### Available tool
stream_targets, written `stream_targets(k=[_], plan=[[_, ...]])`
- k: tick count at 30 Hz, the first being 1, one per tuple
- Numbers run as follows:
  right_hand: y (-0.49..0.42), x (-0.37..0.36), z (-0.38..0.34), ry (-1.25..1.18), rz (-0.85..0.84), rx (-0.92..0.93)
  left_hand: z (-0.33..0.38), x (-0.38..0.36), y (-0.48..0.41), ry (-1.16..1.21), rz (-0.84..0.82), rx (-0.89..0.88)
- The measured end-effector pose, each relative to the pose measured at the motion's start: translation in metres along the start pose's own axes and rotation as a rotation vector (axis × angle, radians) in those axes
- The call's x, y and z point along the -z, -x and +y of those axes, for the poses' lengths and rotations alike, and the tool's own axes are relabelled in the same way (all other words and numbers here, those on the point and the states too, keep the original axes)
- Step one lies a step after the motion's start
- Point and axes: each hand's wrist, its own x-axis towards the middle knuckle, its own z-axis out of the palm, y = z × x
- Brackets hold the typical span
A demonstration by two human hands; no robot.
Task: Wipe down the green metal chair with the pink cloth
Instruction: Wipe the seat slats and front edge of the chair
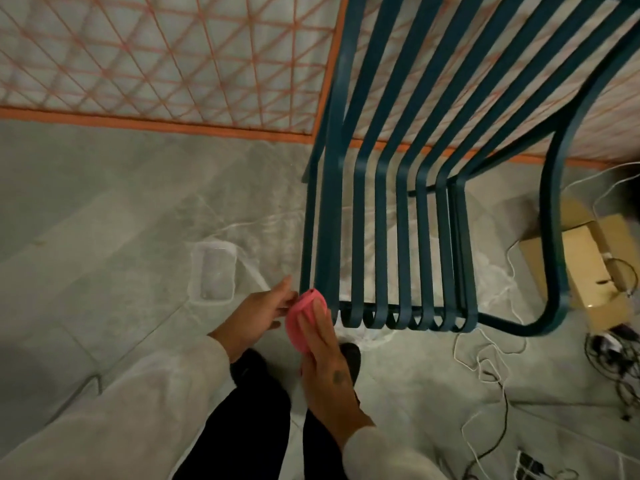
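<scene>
While the camera looks steeply down, these lines list what shows.

Chair: green metal chair [401,216], slatted seat and back, standing on the grey floor [104,209]; the slats curl under at the seat's front edge, nearest the person.
Cloth: pink cloth [304,318], bunched into a rounded wad, just at the front left corner of the seat, touching or nearly touching the outermost slat's curled end.
Right hand: right hand [327,368] lies flat over the cloth, fingers extended along its top, pressing it rather than closing around it.
Left hand: left hand [258,313] is beside the cloth on its left, fingers loosely spread, fingertips at the cloth's edge; whether they pinch it I cannot tell.
Sleeves: pale sleeves on both arms, dark trousers and one dark shoe [350,358] below.
Floor, left of the chair: clear plastic container [213,273].
Floor, right of the chair: cardboard box [585,268] under the curved armrest, white and black cables [491,355] scattered near it.
Far edge: orange lattice panel [156,57].
</scene>
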Motion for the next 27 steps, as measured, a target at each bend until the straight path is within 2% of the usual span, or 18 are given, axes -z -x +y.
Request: stream_targets(k=[3, 8, 11, 13, 15, 18, 23, 27], plan=[[-0.007, 0.001, -0.005, -0.080, 0.012, -0.083, 0.002, -0.011, -0.005, 0.012, 0.008, -0.039], [-0.055, 0.022, -0.018, -0.071, 0.048, 0.003, 0.011, -0.013, -0.014, 0.145, 0.103, -0.096], [-0.078, 0.034, -0.026, -0.149, 0.047, -0.018, 0.016, -0.015, -0.015, 0.192, 0.144, -0.086], [-0.086, 0.044, -0.030, -0.295, 0.083, -0.127, 0.017, -0.019, -0.014, 0.192, 0.137, -0.077], [-0.092, 0.059, -0.030, -0.459, 0.194, -0.301, 0.018, -0.024, -0.012, 0.167, 0.122, -0.069], [-0.099, 0.088, -0.010, -0.563, 0.306, -0.446, 0.018, -0.030, -0.014, 0.099, 0.103, -0.101], [-0.126, 0.110, 0.035, -0.449, 0.136, -0.480, 0.007, -0.036, -0.031, 0.123, 0.130, -0.157], [-0.155, 0.101, 0.061, -0.306, 0.034, -0.442, -0.009, -0.034, -0.046, 0.197, 0.107, -0.125]])
